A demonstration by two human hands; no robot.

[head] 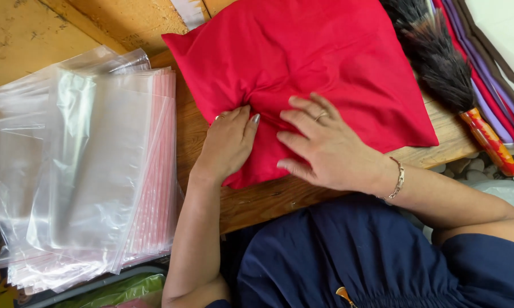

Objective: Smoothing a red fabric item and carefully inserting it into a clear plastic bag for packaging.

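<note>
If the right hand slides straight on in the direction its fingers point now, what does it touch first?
The right hand points up-left across the red cushion. It would probably meet the left hand's thumb first, which lies close in front of its fingertips; past that, only more red fabric.

Your red cushion cover [314, 74] takes up most of the wooden tabletop [268, 199], w/ both hands pressed on it. Free strip of bare wood runs along the near edge, btwn cover and your body. Left edge blocked by the stack of clear zip bags [91, 171]; right edge by the feather duster [445, 74] and folded fabrics [496, 97] just beside it
</note>
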